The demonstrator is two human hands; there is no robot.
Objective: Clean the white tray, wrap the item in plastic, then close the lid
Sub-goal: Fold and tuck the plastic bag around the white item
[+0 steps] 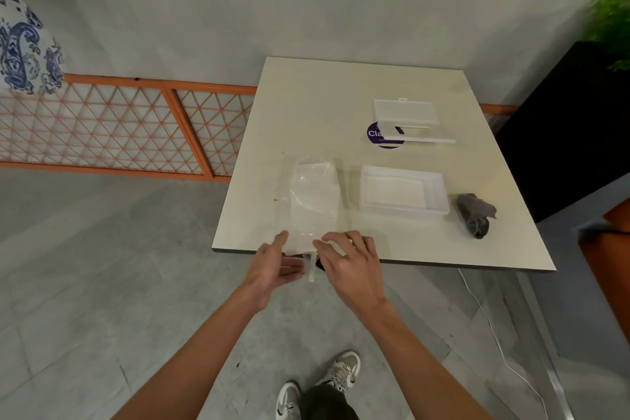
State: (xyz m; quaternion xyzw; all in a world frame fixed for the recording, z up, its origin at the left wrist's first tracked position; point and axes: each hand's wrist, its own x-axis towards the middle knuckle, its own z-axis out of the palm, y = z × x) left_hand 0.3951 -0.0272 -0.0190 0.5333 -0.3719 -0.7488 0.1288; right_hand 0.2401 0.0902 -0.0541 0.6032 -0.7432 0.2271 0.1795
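Plastic [313, 201], a clear sheet, lies at lower centre over the worktop's [324, 95] near edge. Left hand [272, 269] and right hand [351, 262] both pinch that edge. Beyond, centre right, the tray [402, 211] sits beside a grey cloth [475, 215], probably already wiped. Farthest, the lid [405, 112] stands open. Wrapping seems underway; closing remains.

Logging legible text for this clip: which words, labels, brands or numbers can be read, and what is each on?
"Cla": white letters on the round purple sticker on the table; the rest is covered by the open white case.
Smaller line below it on the sticker: too small to read.
No text visible on the clear plastic wrap, white tray or grey cloth.
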